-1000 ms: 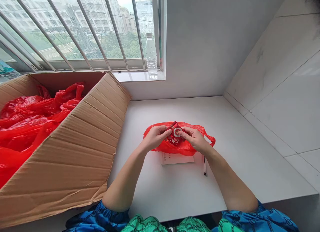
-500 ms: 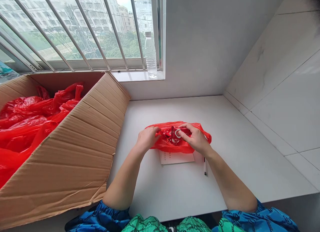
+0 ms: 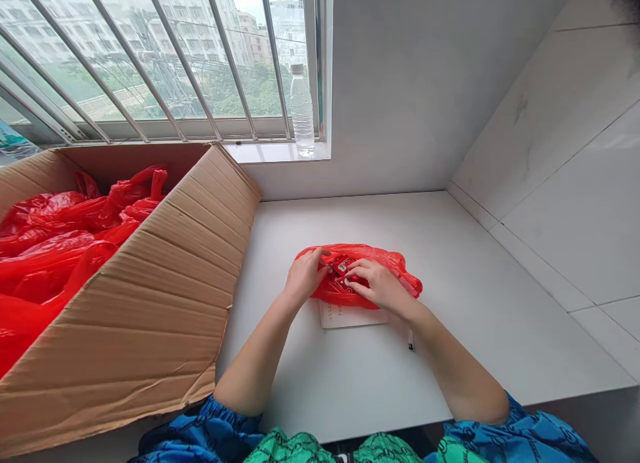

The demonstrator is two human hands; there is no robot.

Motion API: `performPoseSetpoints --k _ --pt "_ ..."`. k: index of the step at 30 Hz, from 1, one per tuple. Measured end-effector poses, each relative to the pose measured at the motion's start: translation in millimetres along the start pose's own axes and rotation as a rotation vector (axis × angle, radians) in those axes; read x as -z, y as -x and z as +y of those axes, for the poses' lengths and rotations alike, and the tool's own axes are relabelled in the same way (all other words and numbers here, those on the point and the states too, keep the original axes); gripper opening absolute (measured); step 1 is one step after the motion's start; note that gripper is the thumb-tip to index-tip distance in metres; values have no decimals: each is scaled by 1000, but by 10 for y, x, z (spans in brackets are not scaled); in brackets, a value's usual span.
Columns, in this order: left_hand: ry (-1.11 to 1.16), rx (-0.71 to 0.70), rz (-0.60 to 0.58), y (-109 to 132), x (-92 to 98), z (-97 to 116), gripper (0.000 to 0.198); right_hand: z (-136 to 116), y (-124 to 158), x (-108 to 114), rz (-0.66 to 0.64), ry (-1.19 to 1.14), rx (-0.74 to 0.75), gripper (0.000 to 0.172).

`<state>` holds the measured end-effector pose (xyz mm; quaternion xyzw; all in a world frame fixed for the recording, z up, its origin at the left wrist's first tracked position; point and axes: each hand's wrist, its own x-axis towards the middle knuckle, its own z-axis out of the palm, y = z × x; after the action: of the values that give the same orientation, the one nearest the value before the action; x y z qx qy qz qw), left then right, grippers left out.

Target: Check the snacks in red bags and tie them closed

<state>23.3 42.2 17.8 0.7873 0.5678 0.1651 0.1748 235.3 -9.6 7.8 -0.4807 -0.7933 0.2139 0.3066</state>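
A red plastic bag (image 3: 370, 251) lies on the white tabletop with its mouth gaping upward. Inside it are several small red packets (image 3: 344, 265) with pale print. My left hand (image 3: 304, 276) is closed on the bag's left edge, thumb and fingers bent together there. From the right, my right hand (image 3: 377, 284) reaches into the mouth of the bag. Its fingers and thumb are apart, the tips touching or just over the packets. Under the bag's near side, a white sheet or booklet with writing (image 3: 354, 318) shows in part. A pen (image 3: 411, 342) is partly covered by my right forearm.
At the left stands a large open cardboard box (image 3: 150, 303) filled with red plastic bags (image 3: 65, 230). A clear water bottle (image 3: 302, 116) is on the windowsill beside the barred window (image 3: 200, 63). Walls border the white tabletop (image 3: 320, 383) behind and at right.
The red packet with a round mark is no longer held up in my right hand, which has moved slightly left and down. My left hand has shifted right, drawing the bag's left edge inward.
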Motion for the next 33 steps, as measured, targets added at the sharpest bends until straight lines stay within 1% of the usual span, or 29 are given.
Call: performPoseSetpoints --k 2,3,6,8,10,12,14,17,21,25,27,29,31,33 --pt "87 -17 33 4 50 23 26 49 -8 -35 8 79 -1 14" --pt "143 -22 71 10 86 45 26 63 -14 -41 17 112 -8 14" --pt "310 -40 236 43 221 134 26 44 -33 -12 62 134 -67 14" --pt "430 -65 314 70 305 193 26 -14 -40 32 118 28 -148 21" --pt "552 -90 322 98 359 241 27 -86 -42 78 164 -184 -240 35" --pt "662 -107 274 124 374 280 29 -151 -44 112 169 -424 -293 43" --pt "755 -120 195 145 356 312 32 -195 -49 123 145 -603 -291 44" --pt "867 -132 90 160 309 348 35 -219 -56 110 134 -739 -283 40" --pt "1015 -113 0 145 283 368 36 -212 -46 97 197 -751 -299 36" --pt "1140 -63 -54 126 299 371 38 -212 -34 103 216 -765 -316 34" --pt "1139 -42 -68 127 308 373 39 -213 -36 102 231 -774 -306 33" --pt "1093 -17 -92 135 313 376 43 -212 -41 98 247 -762 -291 34" --pt "1038 2 -143 142 312 379 49 -212 -47 94 254 -744 -281 34" --pt "1010 -1 -198 142 302 378 50 -213 -51 93 247 -718 -286 36"
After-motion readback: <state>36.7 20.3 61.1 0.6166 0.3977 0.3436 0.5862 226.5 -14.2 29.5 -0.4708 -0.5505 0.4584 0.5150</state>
